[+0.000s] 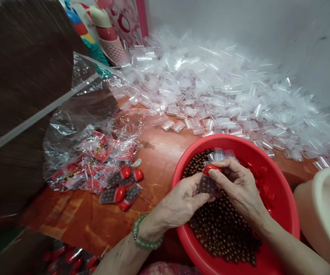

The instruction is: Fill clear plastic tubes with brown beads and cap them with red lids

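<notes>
Over a red plastic basin [285, 214] full of small brown beads [225, 229], both hands pinch one small clear bag [209, 182] with brown beads and a red piece at its top. My left hand [182, 200], a green bead bracelet on its wrist, grips the bag's lower left side. My right hand [236, 183] holds the bag's top and right side with thumb and fingers closed. A few empty little clear bags [220, 154] lie in the basin behind the hands.
A large heap of empty small clear bags [225, 95] covers the red-brown floor behind the basin. To the left lie filled bags with red pieces [121, 187] beside a big crumpled clear plastic bag [87, 152]. A dark brown panel [18, 95] stands at left.
</notes>
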### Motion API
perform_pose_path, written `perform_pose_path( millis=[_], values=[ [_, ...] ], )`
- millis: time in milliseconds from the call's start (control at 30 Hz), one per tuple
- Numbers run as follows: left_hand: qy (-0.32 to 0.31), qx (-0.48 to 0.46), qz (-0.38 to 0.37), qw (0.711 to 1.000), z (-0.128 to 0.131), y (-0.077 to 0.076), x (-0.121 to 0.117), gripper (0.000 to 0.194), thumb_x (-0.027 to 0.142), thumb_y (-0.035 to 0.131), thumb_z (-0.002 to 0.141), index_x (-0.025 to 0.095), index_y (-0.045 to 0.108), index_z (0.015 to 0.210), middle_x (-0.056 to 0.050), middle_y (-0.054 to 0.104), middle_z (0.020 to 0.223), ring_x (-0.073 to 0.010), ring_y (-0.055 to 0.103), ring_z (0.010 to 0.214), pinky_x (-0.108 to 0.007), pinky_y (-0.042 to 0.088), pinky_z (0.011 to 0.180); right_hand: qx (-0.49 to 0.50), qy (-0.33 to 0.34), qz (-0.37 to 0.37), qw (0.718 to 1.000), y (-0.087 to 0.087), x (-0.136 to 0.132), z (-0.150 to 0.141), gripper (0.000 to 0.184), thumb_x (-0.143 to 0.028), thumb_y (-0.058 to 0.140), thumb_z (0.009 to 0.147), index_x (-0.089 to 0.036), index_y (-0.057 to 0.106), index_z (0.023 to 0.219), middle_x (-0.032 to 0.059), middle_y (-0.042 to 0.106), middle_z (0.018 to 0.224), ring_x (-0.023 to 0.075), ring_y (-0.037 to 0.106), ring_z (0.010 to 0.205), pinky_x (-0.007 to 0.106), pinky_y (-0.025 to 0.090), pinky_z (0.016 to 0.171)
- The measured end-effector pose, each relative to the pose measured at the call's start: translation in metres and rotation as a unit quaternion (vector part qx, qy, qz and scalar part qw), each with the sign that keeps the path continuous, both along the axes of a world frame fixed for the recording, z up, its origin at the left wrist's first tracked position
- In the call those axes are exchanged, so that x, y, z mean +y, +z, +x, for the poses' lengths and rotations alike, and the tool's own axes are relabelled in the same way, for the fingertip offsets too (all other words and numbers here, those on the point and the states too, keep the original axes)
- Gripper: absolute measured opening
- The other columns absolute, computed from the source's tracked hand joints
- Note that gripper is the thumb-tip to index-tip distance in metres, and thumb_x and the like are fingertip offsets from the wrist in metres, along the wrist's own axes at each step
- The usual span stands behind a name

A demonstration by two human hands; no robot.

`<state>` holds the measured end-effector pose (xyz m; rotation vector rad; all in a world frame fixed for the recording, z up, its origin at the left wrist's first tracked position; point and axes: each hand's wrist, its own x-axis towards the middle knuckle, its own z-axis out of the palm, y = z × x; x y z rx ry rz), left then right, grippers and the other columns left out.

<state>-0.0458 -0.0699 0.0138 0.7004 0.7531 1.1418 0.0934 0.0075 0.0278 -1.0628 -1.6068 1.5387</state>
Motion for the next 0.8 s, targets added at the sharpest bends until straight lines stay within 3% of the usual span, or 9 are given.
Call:
perform_pose_path(
  millis=[233, 367, 467, 567, 633, 800],
  values=[
    [0.017, -0.032, -0.022, 0.999, 0.003, 0.001, -0.001, 0.041, 0.016, 0.061, 0.082, 0.015, 0.061, 0.123, -0.011, 0.068, 0.119, -0.0242, 0.063, 0.113, -0.041, 0.046, 0.102, -0.037, -0.034, 0.049, 0.998, -0.004, -0.004, -0.005, 0.018, -0.037, 0.074, 0.079, -0.020, 0.068, 0.081, 0.0001, 0.067, 0.073, 0.0131, 0.060, 0.065, 0.025, 0.050, 0.062],
    [0.025, -0.029, -0.006, 0.999, 0.002, 0.000, -0.002, 0.041, 0.015, 0.062, 0.083, 0.016, 0.062, 0.123, -0.010, 0.068, 0.118, -0.0218, 0.063, 0.111, -0.036, 0.047, 0.098, -0.081, -0.024, 0.137, 0.987, -0.010, -0.004, 0.001, 0.016, -0.036, 0.067, 0.086, -0.020, 0.068, 0.088, 0.0006, 0.067, 0.075, 0.0136, 0.061, 0.065, 0.026, 0.051, 0.062],
    [0.025, -0.030, -0.011, 0.999, -0.001, -0.001, -0.002, 0.037, 0.018, 0.065, 0.083, 0.015, 0.064, 0.120, -0.010, 0.070, 0.113, -0.0214, 0.065, 0.106, -0.034, 0.048, 0.094, -0.111, 0.040, 0.254, 0.960, -0.012, 0.000, 0.009, 0.022, -0.037, 0.067, 0.088, -0.021, 0.063, 0.102, 0.0019, 0.068, 0.082, 0.0158, 0.064, 0.070, 0.028, 0.054, 0.066],
    [0.024, -0.038, -0.021, 0.999, -0.003, -0.002, -0.002, 0.033, 0.024, 0.068, 0.083, 0.013, 0.066, 0.114, -0.011, 0.072, 0.105, -0.0217, 0.067, 0.099, -0.035, 0.049, 0.094, -0.147, 0.150, 0.331, 0.920, -0.010, 0.003, 0.016, 0.062, -0.046, 0.079, 0.075, -0.021, 0.050, 0.123, 0.0077, 0.066, 0.102, 0.0218, 0.067, 0.085, 0.033, 0.057, 0.074],
    [0.024, -0.057, -0.017, 0.998, -0.004, -0.002, -0.001, 0.034, 0.025, 0.068, 0.082, 0.012, 0.066, 0.114, -0.011, 0.072, 0.105, -0.0225, 0.068, 0.099, -0.037, 0.049, 0.095, -0.178, 0.193, 0.350, 0.899, -0.008, 0.005, 0.017, 0.078, -0.049, 0.082, 0.071, -0.020, 0.041, 0.131, 0.0116, 0.062, 0.111, 0.0252, 0.065, 0.094, 0.036, 0.057, 0.078],
    [0.029, -0.061, 0.029, 0.997, -0.001, -0.003, 0.002, 0.033, 0.020, 0.063, 0.085, 0.013, 0.065, 0.117, -0.011, 0.071, 0.112, -0.0241, 0.065, 0.110, -0.038, 0.046, 0.100, -0.219, 0.189, 0.425, 0.858, -0.009, 0.007, 0.013, 0.062, -0.035, 0.068, 0.082, -0.016, 0.037, 0.132, 0.0145, 0.059, 0.110, 0.0278, 0.062, 0.098, 0.041, 0.056, 0.080]
  ],
)
